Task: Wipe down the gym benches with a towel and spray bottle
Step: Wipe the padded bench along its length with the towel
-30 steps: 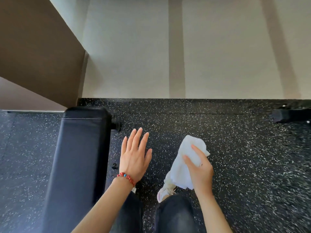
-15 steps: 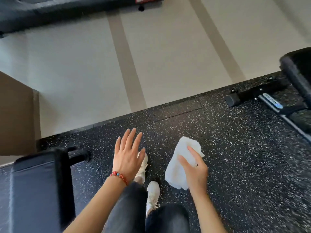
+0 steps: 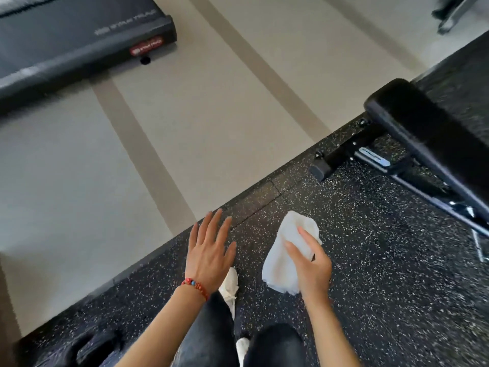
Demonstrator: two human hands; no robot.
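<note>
Walking: mid-stride across the speckled rubber mat (image 3: 370,274), white shoe (image 3: 229,283) forward, between stations by the look of it.
Right hand (image 3: 311,263): fingers curled round a white towel (image 3: 284,255), pinching it bunched against the palm so the loose end hangs clear of the floor. Carry grip, not a wiping grip.
Left hand (image 3: 209,254): fingers spread and straight, holding nothing, floating over the mat edge. Reads as balance, or kept free to brace on a pad. Red bead bracelet (image 3: 195,286) at the wrist.
Bench (image 3: 428,139): black padded one, upper right, well apart from both hands, frame and foot (image 3: 321,170) resting on the mat. Likely the next surface to wipe.
Spray bottle: not visible anywhere. Neither hand has it.
Other kit: treadmill deck (image 3: 79,41) upper left on the pale floor (image 3: 92,181), not part of the job.
Stage guess: transit only, no wiping contact yet.
Risk: bench probably needs spray before the towel, and the bottle's location can't be told.
</note>
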